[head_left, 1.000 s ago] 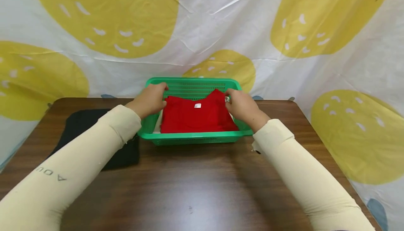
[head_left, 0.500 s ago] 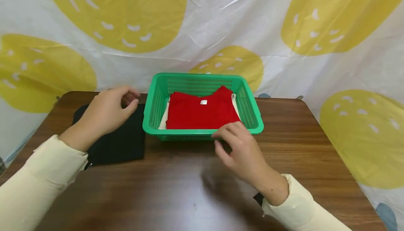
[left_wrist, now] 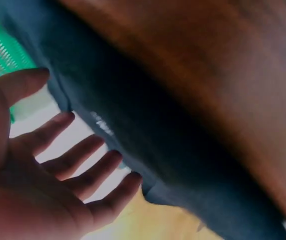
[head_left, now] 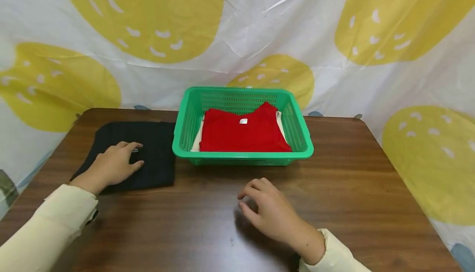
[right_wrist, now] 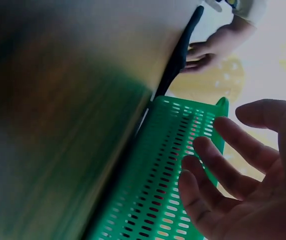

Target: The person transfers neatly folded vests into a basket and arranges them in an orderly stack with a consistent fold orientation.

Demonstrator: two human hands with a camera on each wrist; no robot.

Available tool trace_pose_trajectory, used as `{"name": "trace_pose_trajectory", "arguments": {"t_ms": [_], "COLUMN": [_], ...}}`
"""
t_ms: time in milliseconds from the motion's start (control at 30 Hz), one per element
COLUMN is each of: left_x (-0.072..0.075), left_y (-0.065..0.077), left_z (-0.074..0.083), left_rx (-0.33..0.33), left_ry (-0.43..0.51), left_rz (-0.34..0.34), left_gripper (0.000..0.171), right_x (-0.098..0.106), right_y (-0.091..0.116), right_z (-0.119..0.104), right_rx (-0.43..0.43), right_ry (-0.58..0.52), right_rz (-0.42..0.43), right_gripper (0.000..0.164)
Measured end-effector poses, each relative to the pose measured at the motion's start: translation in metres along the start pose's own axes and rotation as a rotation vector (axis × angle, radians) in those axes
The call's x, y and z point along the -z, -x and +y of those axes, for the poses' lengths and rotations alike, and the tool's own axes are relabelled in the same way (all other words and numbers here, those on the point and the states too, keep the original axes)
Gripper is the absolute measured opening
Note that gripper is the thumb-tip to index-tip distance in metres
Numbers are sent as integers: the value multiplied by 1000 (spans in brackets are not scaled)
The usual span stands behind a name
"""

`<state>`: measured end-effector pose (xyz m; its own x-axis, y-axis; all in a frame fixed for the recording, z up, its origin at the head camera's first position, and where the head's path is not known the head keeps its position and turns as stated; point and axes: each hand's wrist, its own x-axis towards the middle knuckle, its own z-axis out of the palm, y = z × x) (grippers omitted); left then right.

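A folded black garment (head_left: pixel 157 140) lies on the left of the table, a small pale print or label near its middle. My left hand (head_left: pixel 113 165) is over it with relaxed, spread fingers; in the left wrist view the fingertips (left_wrist: pixel 113 157) come right up to the dark cloth. My right hand (head_left: pixel 272 212), loosely bent and holding nothing, hovers above the table in front of a green plastic basket (head_left: pixel 243 155). Inside that basket a folded red shirt (head_left: pixel 243 138) with a white neck label rests on a cream-coloured cloth (head_left: pixel 198 138).
The brown wooden table (head_left: pixel 345 181) reaches back to a white curtain (head_left: pixel 334 86) printed with large yellow fruit. The basket stands near the table's back edge, close to the black garment's right side.
Both hands have left the red shirt in the basket. My left hand moved left and down over the black garment; my right hand drew back toward me above the table.
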<state>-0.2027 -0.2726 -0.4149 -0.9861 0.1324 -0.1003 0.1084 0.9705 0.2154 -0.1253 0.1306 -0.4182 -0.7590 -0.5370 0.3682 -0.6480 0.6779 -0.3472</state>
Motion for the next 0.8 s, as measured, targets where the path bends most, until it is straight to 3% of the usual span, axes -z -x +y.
{"name": "trace_pose_trajectory", "arguments": {"t_ms": [200,333,467,800], "left_x": [-8,-8,-6,0], "left_y": [-5,-4,1,22], "left_z": [-7,-10,-11,-4], "left_rx": [-1,-54,-113,-143], "left_ry": [9,25,3,-52], "left_rz": [-81,-97,-93,-111], "left_gripper": [72,69,66,67], "right_x": [-4,-3,-1,6], "right_y": [0,-1,0,-1], "right_z": [1,1,2,6], "right_rx": [-7,-16,-25,-36], "right_ry": [-7,-12,-5,-11], "right_rz": [-18,-33,-41,-38], "right_gripper": [9,9,8,11]}}
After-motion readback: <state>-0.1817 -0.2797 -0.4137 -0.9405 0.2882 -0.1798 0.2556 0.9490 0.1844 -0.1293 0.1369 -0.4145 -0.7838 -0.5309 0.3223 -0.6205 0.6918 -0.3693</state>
